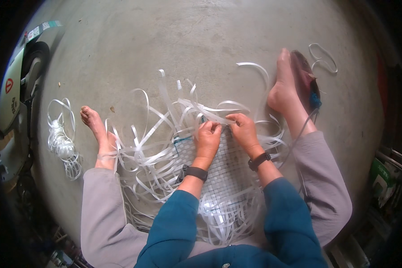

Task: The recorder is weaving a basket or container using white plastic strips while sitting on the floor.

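Both hands [225, 134] on woven strap mat [223, 178]

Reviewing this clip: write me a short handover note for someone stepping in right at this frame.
Left hand: closed on white strips at the far edge of the woven mat.
Right hand: pinching strips right beside it, the two hands nearly touching.
Mat lies on the concrete floor between the legs; loose strip ends fan out around it. Spare bundle of strips by the left foot.
Done: a checkered woven patch.
Left: the loose ends remain unwoven.
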Motion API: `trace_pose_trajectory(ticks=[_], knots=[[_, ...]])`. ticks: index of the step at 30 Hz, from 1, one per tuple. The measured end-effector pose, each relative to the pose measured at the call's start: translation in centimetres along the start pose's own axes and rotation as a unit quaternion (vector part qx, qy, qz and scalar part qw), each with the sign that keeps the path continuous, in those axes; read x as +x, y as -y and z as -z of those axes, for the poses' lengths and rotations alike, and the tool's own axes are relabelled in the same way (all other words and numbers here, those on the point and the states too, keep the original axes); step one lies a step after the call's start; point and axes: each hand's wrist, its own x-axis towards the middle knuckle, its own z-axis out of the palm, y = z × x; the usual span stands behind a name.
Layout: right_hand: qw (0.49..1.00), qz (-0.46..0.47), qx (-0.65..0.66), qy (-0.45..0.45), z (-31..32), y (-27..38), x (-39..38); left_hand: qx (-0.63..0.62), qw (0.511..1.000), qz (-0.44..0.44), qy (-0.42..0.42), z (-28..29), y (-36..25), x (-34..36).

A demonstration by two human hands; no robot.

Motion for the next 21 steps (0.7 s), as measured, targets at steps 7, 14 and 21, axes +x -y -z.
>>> trace_pose_trajectory(ticks=[7,14,21], knots=[[1.0,-0.003,0.006,0.004,0.2,0.0,-0.1,0.042,0.998,-0.033,-0.011,-0.6,0.1,0.4],[0.999,0.002,0.038,0.006,0.3,-0.2,-0.2,0.117,0.992,-0.026,-0.03,-0.6,-1.1,0.2],[0.999,-0.022,0.029,0.019,0.7,0.6,-0.4,0.173,0.983,-0.055,-0.013,-0.3,-1.1,0.5]])
